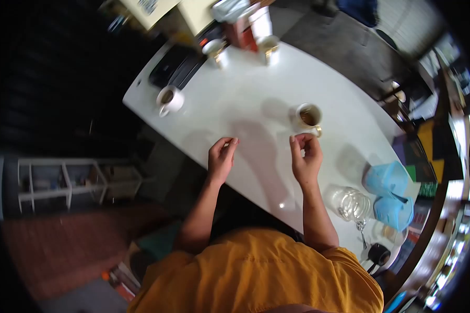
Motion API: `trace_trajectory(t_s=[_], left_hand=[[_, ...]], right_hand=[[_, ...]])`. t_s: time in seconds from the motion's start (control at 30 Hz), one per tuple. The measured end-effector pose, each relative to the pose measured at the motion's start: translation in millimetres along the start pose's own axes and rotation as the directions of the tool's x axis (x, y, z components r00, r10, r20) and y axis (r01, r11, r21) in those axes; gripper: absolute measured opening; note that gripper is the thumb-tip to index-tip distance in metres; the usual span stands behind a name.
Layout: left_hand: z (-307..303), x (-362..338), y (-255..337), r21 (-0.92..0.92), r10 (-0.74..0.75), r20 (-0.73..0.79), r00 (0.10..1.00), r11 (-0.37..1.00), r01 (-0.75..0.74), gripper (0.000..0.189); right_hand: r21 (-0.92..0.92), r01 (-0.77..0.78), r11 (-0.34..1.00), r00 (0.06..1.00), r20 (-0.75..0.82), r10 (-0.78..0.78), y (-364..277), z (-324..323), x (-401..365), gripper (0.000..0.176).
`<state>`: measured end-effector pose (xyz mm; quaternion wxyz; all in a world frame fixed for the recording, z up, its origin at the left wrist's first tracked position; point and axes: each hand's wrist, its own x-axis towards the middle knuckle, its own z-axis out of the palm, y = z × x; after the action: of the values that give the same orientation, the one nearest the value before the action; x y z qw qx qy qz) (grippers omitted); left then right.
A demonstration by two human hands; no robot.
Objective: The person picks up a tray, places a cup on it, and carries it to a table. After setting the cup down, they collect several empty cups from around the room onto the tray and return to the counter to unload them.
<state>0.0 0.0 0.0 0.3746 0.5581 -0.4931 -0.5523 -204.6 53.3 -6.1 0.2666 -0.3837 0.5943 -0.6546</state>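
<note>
Over the near edge of the white table (pixel 224 94), my left hand (pixel 223 159) is raised with its fingers curled and the thumb close to the fingertips; I cannot make out anything in it. My right hand (pixel 307 159) has its thumb and index finger bent toward each other, just below a white mug (pixel 299 124) with a gold handle and brown liquid inside. Whether a fingertip touches that mug's handle is unclear. Another white mug (pixel 175 100) with dark contents stands at the left part of the table.
Two gold-marked mugs (pixel 215 55) (pixel 269 50) stand at the far edge beside a black device (pixel 175 68). On the right are a glass jar (pixel 350 203), blue containers (pixel 385 178) (pixel 393 213), a spoon (pixel 363 235) and a small black object (pixel 379 254).
</note>
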Motion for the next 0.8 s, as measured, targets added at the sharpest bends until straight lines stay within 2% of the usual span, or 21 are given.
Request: trace_trajectory(t_s=[0.03,0.07,0.1,0.17,0.2,0.27,0.43,0.5,0.53,0.6,0.63,0.67,0.7,0.77,0.8], left_hand=[[-10.9,-20.5,4.1,-0.006,0.032,-0.049,0.998,0.999,-0.032,0.024],[-22.6,-41.2,13.7,0.023,-0.038,-0.058,0.998,0.999,0.039,0.022],[4.4,-13.1,-39.4,-0.209,0.002,-0.063,0.998,0.978,-0.015,0.022],[-50.6,-43.6,-43.3,-0.168,0.081,-0.141,0.987,0.980,-0.105,0.019],[-88.4,-61.2,-39.1,-0.131,0.072,-0.199,0.977,0.986,-0.099,0.016],[-120.8,-87.2,-45.4,-0.167,0.051,-0.312,0.949,0.980,-0.107,0.017],[-191.7,-157.3,-66.7,-0.235,-0.071,-0.577,0.814,0.968,-0.082,0.020],[-225.1,-189.8,-85.3,-0.133,0.051,-0.666,0.744,0.974,-0.186,0.023],[-242.3,-212.2,-94.0,-0.149,0.027,-0.705,0.709,0.972,-0.184,0.023],[-273.4,-257.6,-108.5,-0.225,-0.084,-0.678,0.730,0.969,-0.098,0.022],[-285.4,-280.1,-120.4,-0.249,-0.110,-0.709,0.696,0.963,-0.102,0.022],[-297.1,-302.0,-134.0,-0.209,-0.090,-0.780,0.619,0.970,-0.123,0.021],[-307.7,-322.9,-143.9,-0.164,-0.066,-0.843,0.534,0.977,-0.137,0.020],[-323.2,-366.3,-146.1,-0.157,-0.085,-0.901,0.426,0.978,-0.138,0.019],[-330.9,-386.0,-147.7,-0.134,-0.076,-0.929,0.363,0.982,-0.136,0.018]], right_hand=[[0.042,-0.033,0.999,0.998,0.055,0.030,-6.8,3.1,-6.8,0.014],[0.088,-0.061,0.994,0.994,0.094,0.053,-14.6,6.1,-10.7,0.012],[-0.066,0.095,0.993,0.979,0.187,-0.082,3.3,-1.6,20.3,0.012],[-0.042,0.030,0.999,0.965,0.263,-0.018,0.1,38.7,-6.0,0.012],[-0.032,0.008,0.999,0.952,0.305,0.002,-0.2,66.2,-22.7,0.013],[-0.023,0.003,1.000,0.913,0.407,0.006,-12.4,93.6,-39.9,0.014],[0.022,0.031,0.999,0.758,0.651,-0.038,-36.8,164.6,-101.2,0.019],[0.038,-0.042,0.998,0.685,0.728,0.001,-38.4,200.7,-137.2,0.020],[0.014,-0.045,0.999,0.640,0.768,0.018,-43.3,217.7,-158.3,0.021],[0.056,-0.064,0.996,0.583,0.812,-0.008,-47.9,253.1,-207.3,0.020],[0.067,-0.053,0.996,0.543,0.839,-0.028,-44.6,268.3,-230.5,0.020],[0.071,-0.128,0.989,0.497,0.868,0.002,-44.2,283.5,-254.6,0.022],[0.068,-0.126,0.990,0.447,0.894,-0.005,-47.9,299.2,-277.6,0.022],[0.064,-0.038,0.997,0.271,0.961,-0.052,-56.8,327.1,-325.5,0.025],[0.051,-0.154,0.987,0.212,0.977,-0.017,-61.4,341.3,-353.1,0.025]])
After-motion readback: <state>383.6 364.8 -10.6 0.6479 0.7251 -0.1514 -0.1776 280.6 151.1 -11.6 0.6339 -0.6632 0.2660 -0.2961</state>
